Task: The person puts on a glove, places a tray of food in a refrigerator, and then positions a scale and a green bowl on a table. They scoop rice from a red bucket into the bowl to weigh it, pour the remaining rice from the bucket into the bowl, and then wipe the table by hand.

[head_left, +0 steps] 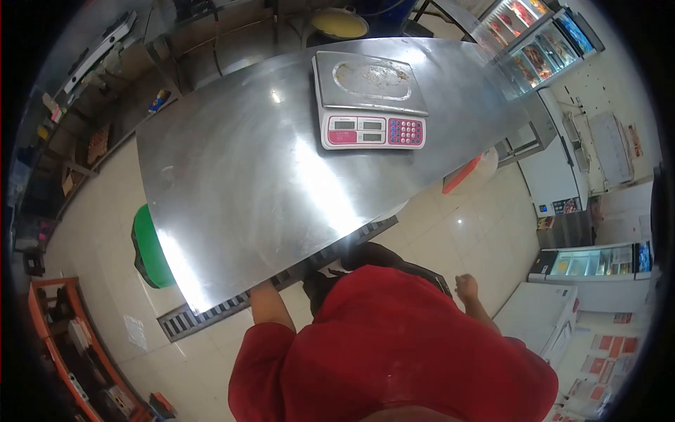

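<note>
My left forearm [273, 309] reaches under the near edge of the steel table [232, 155]; that edge hides the fingers of my left hand. My right hand [465, 287] hangs over the tiled floor at my right side, apart from the table. Its fingers are loosely curled, and nothing shows in them. On the far part of the table stands a digital price scale [373, 102]. The scale has a stained metal pan, small displays and a keypad with pink and blue keys. Neither hand touches it.
A floor drain grate [211, 314] runs below the table's near edge. A green plastic item [151, 246] stands by the left end. Behind the table is a pot of yellow contents [340, 24]. An orange shelf [70, 337] is at left; a chest freezer [534, 309] is at right.
</note>
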Demonstrator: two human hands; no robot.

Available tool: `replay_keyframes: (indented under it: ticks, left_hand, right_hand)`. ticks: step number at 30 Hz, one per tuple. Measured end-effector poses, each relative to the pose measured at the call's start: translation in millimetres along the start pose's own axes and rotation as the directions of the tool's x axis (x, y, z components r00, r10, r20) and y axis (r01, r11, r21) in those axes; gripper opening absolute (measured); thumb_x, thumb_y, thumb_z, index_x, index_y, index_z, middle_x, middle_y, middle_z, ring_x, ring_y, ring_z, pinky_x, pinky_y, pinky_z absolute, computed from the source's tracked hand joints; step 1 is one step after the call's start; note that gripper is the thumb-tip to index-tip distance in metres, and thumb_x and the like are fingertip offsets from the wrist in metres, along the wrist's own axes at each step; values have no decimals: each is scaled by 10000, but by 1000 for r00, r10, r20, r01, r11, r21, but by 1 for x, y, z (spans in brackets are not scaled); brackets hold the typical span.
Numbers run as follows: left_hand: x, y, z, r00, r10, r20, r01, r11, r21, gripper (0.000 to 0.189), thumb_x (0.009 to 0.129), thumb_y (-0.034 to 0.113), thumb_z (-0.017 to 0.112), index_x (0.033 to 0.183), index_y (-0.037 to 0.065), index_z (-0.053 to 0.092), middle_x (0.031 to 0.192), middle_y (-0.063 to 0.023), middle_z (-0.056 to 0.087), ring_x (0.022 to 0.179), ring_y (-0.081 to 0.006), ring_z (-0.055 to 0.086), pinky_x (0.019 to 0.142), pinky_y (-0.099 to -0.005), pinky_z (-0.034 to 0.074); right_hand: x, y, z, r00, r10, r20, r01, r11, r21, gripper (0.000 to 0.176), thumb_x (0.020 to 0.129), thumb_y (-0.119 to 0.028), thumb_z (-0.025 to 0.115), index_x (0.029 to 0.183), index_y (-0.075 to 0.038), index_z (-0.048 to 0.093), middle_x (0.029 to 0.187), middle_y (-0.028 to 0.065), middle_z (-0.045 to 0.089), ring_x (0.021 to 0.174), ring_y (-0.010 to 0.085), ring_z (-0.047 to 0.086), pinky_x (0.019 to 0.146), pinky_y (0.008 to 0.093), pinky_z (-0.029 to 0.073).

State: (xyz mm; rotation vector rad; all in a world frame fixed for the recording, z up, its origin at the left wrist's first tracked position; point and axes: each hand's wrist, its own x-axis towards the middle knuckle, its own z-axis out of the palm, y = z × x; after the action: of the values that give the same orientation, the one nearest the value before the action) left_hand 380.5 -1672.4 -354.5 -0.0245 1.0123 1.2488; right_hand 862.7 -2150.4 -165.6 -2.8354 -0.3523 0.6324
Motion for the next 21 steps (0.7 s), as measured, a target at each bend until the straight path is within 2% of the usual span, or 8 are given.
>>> replay_keyframes:
  ticks: [4,6,8,13,15,16,19,21]
  left_hand:
    - [-3,-2,5,998,48,-28,-48,999,-18,490,1018,303,572,1411,29,471,1376,-165,543,1211,-362,570,1011,-496,501]
    - [-8,-6,7,996,74,-49,-75,997,-29,484,1018,300,571,1407,27,475,1377,-163,544,1211,-362,571,1007,-496,505]
    - [-16,-9,15,993,100,-62,-103,994,-39,479,1019,296,570,1403,25,478,1377,-162,544,1210,-361,573,1003,-495,508]
    - [-15,-21,27,985,161,-62,-165,984,-64,465,1020,288,567,1392,20,487,1377,-158,546,1208,-359,576,993,-494,517]
    - [-11,-23,28,980,187,-65,-191,979,-67,460,1021,285,566,1388,18,491,1377,-157,546,1207,-359,577,989,-494,521]
    - [-10,-24,30,978,197,-69,-202,977,-67,457,1021,283,566,1386,17,493,1377,-156,547,1207,-358,578,987,-494,522]
    - [-20,-27,36,965,244,-98,-252,965,-74,450,1022,279,565,1379,14,498,1377,-153,547,1205,-357,579,981,-493,528]
    - [-50,-37,35,948,285,-142,-296,953,-62,444,1023,275,564,1375,12,502,1377,-152,548,1205,-357,581,977,-493,531]
  right_hand:
    - [50,-64,-29,996,-89,-22,91,984,155,342,933,-279,650,1049,42,679,821,228,718,676,307,725,690,412,564]
    - [83,-82,-43,988,-152,1,151,980,127,346,943,-281,641,1044,48,676,827,222,723,689,284,731,676,405,565]
    - [119,-89,-51,958,-285,16,285,958,23,324,938,-255,639,1051,47,668,824,167,711,638,223,706,537,357,536]
    - [173,-122,-89,932,-354,-78,360,930,70,308,953,-259,623,1042,32,666,833,147,710,663,202,696,591,335,544]
    - [187,-135,-106,926,-355,-130,377,892,248,300,973,-252,607,1084,23,649,891,127,704,708,192,691,605,324,541]
    - [197,-141,-117,924,-362,-120,381,897,225,300,973,-252,607,1084,23,649,891,127,704,708,192,691,605,324,541]
    - [232,-182,-134,930,-345,-127,367,849,380,294,1001,-246,585,1131,14,628,936,106,695,728,189,683,618,313,538]
    - [251,-212,-137,877,-437,-201,477,736,480,287,1026,-244,563,1153,8,619,967,99,690,747,177,671,661,301,536]
